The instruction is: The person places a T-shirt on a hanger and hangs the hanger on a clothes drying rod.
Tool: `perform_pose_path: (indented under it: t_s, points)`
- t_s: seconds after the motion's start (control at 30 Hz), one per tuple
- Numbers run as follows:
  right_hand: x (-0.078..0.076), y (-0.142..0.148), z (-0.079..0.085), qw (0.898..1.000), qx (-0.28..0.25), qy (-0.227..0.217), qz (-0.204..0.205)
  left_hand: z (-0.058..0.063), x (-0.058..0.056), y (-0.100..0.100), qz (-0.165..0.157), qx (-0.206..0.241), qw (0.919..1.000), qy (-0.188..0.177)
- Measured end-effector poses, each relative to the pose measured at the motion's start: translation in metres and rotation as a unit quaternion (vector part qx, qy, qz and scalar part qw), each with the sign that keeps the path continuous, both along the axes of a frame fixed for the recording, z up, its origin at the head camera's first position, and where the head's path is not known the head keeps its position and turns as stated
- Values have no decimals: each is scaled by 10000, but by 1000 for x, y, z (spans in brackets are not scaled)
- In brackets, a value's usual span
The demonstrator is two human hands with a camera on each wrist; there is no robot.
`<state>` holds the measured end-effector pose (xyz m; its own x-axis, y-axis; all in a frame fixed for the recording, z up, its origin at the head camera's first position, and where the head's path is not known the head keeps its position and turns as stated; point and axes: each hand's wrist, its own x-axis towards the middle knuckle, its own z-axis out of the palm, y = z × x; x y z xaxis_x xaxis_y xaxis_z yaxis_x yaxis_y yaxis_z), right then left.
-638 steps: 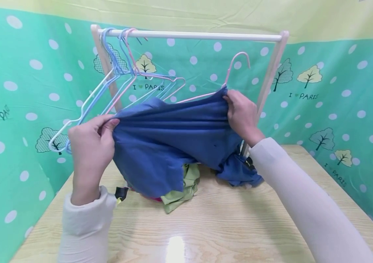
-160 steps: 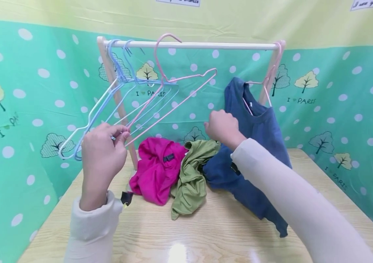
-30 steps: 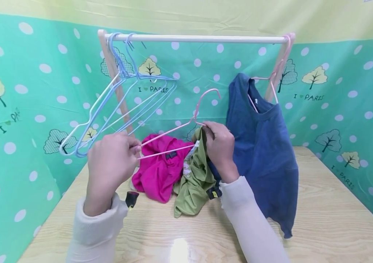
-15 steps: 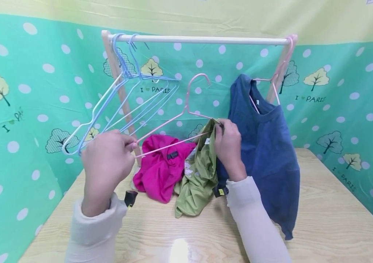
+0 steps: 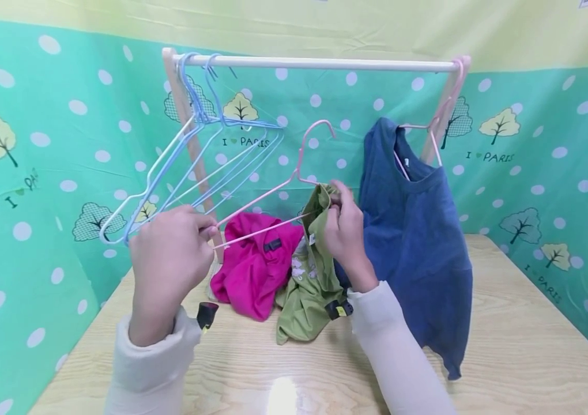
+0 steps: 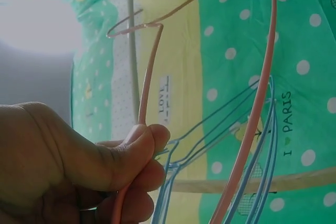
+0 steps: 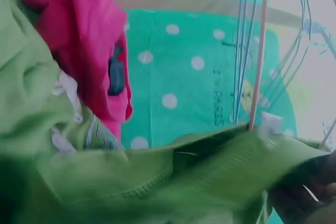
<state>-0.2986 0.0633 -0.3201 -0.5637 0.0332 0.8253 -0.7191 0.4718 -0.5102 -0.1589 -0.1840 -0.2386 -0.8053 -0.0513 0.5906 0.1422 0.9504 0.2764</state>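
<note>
My left hand (image 5: 172,259) pinches one shoulder of a pink wire hanger (image 5: 301,153), thumb over the wire in the left wrist view. The hanger is held tilted in front of the rack, hook up. At its other end my right hand (image 5: 347,230) grips the neckline of a green garment (image 5: 301,314). The hanger's far shoulder and lower bar run into the neck opening, their ends hidden in the cloth. A white tag (image 7: 270,123) shows at the neckline in the right wrist view. The green garment's lower part lies crumpled on the table.
A magenta garment (image 5: 249,282) lies crumpled left of the green one. Blue and white hangers (image 5: 185,144) hang at the left of the rack's rail (image 5: 325,62). A blue sleeveless top (image 5: 418,230) hangs on a pink hanger at the right, its hem reaching the wooden table (image 5: 522,346).
Earlier, the blue top went onto the rail and my left hand took a pink hanger. In the last second my right hand has raised the green neckline over the hanger's end, then shifted slightly left.
</note>
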Motion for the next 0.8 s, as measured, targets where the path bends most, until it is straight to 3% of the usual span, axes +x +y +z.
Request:
perform_pose_path:
  t_s: [0.13,0.3,0.43,0.57,0.8]
  points:
    - [-6,11,-3,9978,583,-179,-256,1,2,-2,-67,28,10000,37]
    - [-14,24,-6,9912,640,237,-1135,2,3,-5,-85,54,9999,-36]
    - [-19,36,-6,9913,694,405,-1046,3,1,-9,-174,120,9996,-203]
    - [-23,45,-7,9923,823,217,-897,3,0,-16,-239,113,9991,-343]
    - [-21,54,-8,9862,372,-248,-1592,5,5,-29,-144,175,9987,-456]
